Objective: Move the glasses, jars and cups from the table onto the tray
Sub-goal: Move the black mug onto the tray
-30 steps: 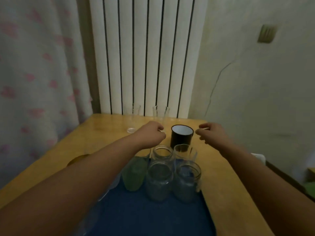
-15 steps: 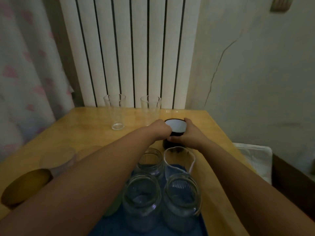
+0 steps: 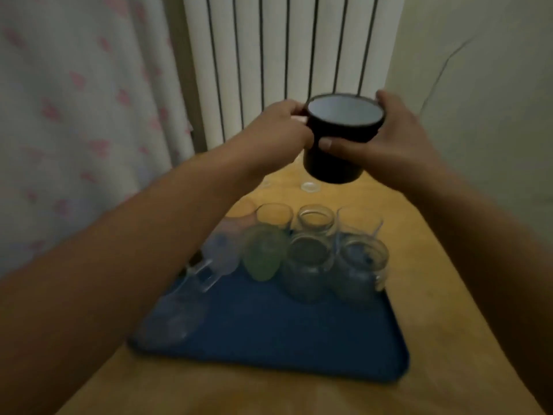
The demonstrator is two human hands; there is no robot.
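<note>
A black mug with a white inside hangs in the air above the far end of the table. My left hand grips its left side and my right hand wraps its right side. Below lies a blue tray. On its far part stand a green cup, two clear jars, and several more glasses behind and to the left. The base of a clear glass shows on the table behind the mug; the rest of it is hidden.
The wooden table runs up to a white ribbed radiator. A curtain with pink marks hangs at the left. A cracked wall is at the right.
Both hands closed on the black mug and lifted it off the table. My head tipped down, so more of the tray shows.
</note>
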